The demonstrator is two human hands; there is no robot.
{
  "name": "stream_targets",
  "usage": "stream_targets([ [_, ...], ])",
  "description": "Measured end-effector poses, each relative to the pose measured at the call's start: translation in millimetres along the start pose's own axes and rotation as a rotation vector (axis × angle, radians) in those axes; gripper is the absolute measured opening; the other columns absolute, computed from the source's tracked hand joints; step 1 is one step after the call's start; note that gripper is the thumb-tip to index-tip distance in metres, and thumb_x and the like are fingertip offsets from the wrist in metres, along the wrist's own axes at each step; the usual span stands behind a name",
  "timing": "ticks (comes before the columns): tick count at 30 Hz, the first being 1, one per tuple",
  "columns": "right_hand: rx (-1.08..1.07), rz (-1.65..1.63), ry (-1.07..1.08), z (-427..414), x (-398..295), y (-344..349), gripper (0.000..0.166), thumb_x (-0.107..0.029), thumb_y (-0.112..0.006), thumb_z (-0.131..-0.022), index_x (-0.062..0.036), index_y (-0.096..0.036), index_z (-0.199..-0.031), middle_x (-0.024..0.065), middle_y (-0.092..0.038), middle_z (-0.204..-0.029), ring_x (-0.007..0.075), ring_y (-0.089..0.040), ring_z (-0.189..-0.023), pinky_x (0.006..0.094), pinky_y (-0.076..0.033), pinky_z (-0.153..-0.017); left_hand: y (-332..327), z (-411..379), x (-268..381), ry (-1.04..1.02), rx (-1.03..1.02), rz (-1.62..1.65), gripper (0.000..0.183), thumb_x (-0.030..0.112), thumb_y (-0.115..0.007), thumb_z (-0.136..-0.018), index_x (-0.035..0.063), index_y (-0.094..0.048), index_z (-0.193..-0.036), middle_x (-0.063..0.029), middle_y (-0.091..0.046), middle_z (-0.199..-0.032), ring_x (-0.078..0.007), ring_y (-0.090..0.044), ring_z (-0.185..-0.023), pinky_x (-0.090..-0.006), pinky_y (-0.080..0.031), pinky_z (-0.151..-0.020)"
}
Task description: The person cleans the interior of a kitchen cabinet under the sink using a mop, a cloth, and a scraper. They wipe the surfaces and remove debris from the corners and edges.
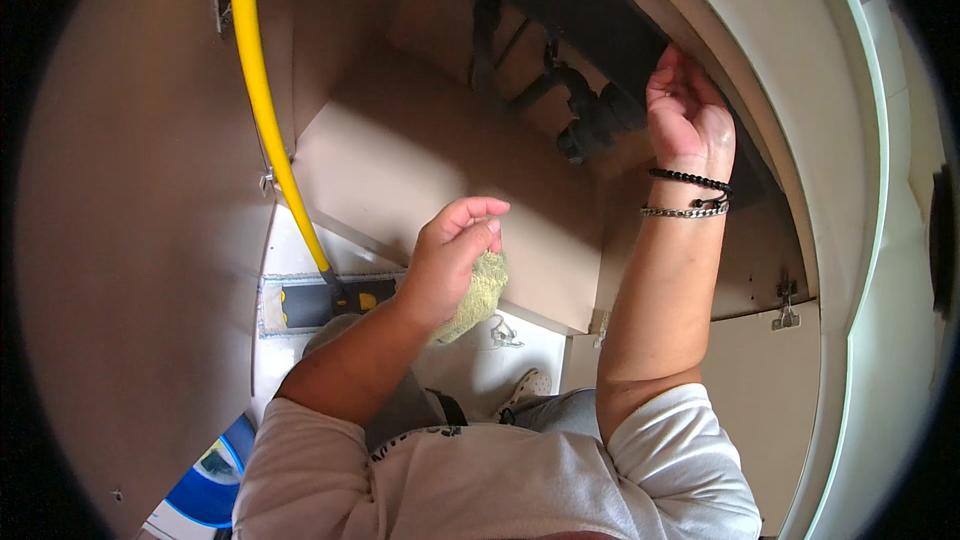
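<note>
My left hand [448,259] is in front of the open base cabinet, its fingers curled around a yellowish-green cloth [480,292] that hangs below the palm. Raised to the upper right, my right hand [686,109] has its palm turned up at the wooden front edge [731,37] of the cabinet opening. Its fingertips are lost in shadow there, so whether they grip the edge cannot be seen. Behind both hands lies the cabinet's beige floor panel [420,165]. Dark drain pipes [577,105] run along the shadowed back.
A yellow mop handle [262,90] stands at the left, joined to a flat mop head [311,305] on the white floor. The large cabinet door [142,225] hangs open on the left; another door [765,382] is at lower right. A blue bucket [202,495] sits at lower left.
</note>
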State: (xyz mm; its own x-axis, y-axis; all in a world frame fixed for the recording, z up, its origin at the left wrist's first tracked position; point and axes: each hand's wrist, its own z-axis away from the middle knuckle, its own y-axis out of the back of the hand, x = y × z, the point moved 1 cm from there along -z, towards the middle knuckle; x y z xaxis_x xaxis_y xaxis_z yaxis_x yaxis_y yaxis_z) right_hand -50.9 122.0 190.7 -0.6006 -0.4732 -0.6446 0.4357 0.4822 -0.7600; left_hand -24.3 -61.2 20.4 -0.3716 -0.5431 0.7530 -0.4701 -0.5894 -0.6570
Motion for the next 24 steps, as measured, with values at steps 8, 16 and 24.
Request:
stream_targets([
  [8,0.056,0.14,0.058,-15,13,0,0.015,-0.011,-0.04,-0.084,-0.002,-0.05,-0.091,0.0114,-0.054,-0.082,0.0228,-0.053,-0.072,0.0302,-0.044,-0.059,25,-1,1,-0.035,0.013,0.034,0.021,0.008,-0.044,-0.079,0.0002,-0.051,-0.097,-0.0022,-0.049,-0.068,-0.0088,-0.044,-0.066,-0.0205,-0.036,-0.065],
  [16,0.03,0.071,0.12,-70,-5,12,0.011,-0.012,-0.045,-0.082,-0.0052,-0.053,-0.084,0.0075,-0.054,-0.074,0.0198,-0.052,-0.064,0.0327,-0.047,-0.061,20,4,4,0.051,0.01,0.068,0.021,0.008,-0.045,-0.078,0.001,-0.053,-0.097,-0.0014,-0.049,-0.069,-0.0068,-0.044,-0.065,-0.0189,-0.037,-0.062],
  [24,0.167,0.04,0.24,-32,20,-25,0.012,-0.014,-0.046,-0.082,-0.0079,-0.051,-0.073,0.0039,-0.05,-0.062,0.017,-0.048,-0.054,0.0276,-0.043,-0.051,38,7,20,0.05,0.078,0.091,0.021,0.006,-0.044,-0.078,0.0011,-0.053,-0.096,-0.0018,-0.049,-0.07,-0.007,-0.045,-0.064,-0.0187,-0.038,-0.058],
])
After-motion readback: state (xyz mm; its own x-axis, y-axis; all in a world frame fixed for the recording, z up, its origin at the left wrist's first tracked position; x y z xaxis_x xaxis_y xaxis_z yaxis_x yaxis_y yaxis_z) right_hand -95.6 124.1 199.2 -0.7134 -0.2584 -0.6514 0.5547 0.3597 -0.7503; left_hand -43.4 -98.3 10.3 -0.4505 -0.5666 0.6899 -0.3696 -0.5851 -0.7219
